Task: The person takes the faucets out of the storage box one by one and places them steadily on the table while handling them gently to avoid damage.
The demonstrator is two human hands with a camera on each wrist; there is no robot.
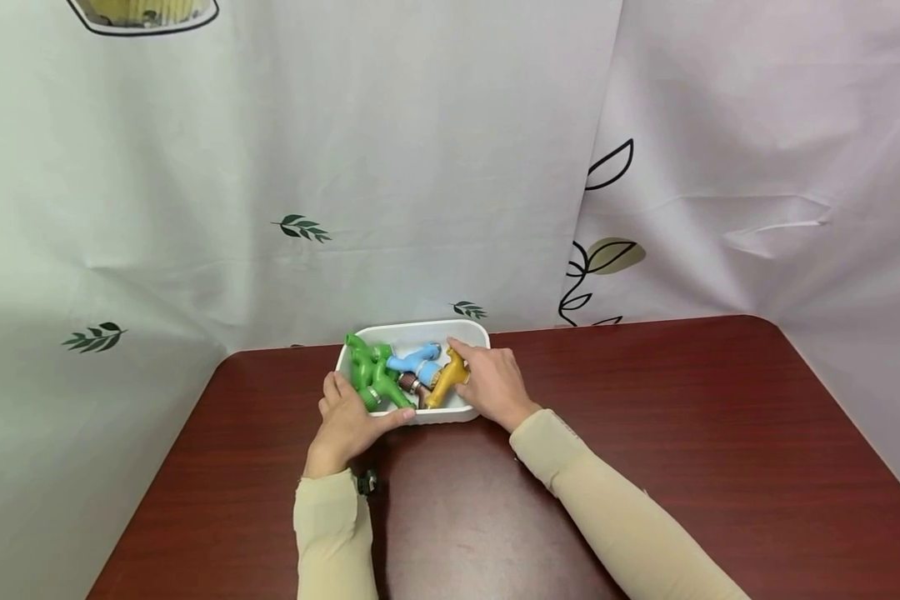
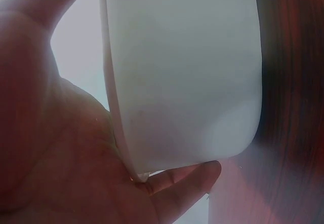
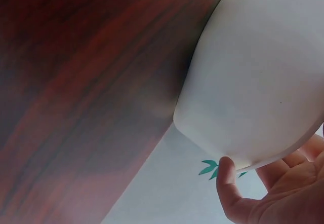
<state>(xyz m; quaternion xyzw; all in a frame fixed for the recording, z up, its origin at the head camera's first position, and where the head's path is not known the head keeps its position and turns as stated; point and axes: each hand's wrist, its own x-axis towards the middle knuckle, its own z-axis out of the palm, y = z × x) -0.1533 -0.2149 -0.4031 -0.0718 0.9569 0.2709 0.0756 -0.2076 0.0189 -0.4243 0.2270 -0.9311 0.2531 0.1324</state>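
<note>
White tray (image 1: pixel 450 415) sits at the far edge of the table (image 1: pixel 645 417), close to the cloth backdrop (image 1: pixel 435 167), full of what I'd tag as toy-bright taps: green taps (image 1: pixel 385 385) bunched at the left end, blue tap (image 1: pixel 418 364) in the middle, brown tap (image 1: pixel 411 382) partly under it, yellow tap (image 1: pixel 450 379) at the right. Left hand (image 1: pixel 345 423) grips the tray's near left corner, thumb along the near rim, fingers round the end wall. Right hand (image 1: pixel 497 383) is over the right end, thumb and index finger on either side of the yellow tap; from my end I can't tell if it's pinched or just touched. Right wrist view gives me one fingertip against the tray's outer wall. Handling, my guess: taps look like hard, glossy plastic, so light, stiff, a bit slippery, not fragile. I'd take the yellow one round its thick middle, not the thin end. Tray looks thin-walled and light; I'd steady it by the rim at opposite ends, since smooth sides could slide.
</note>
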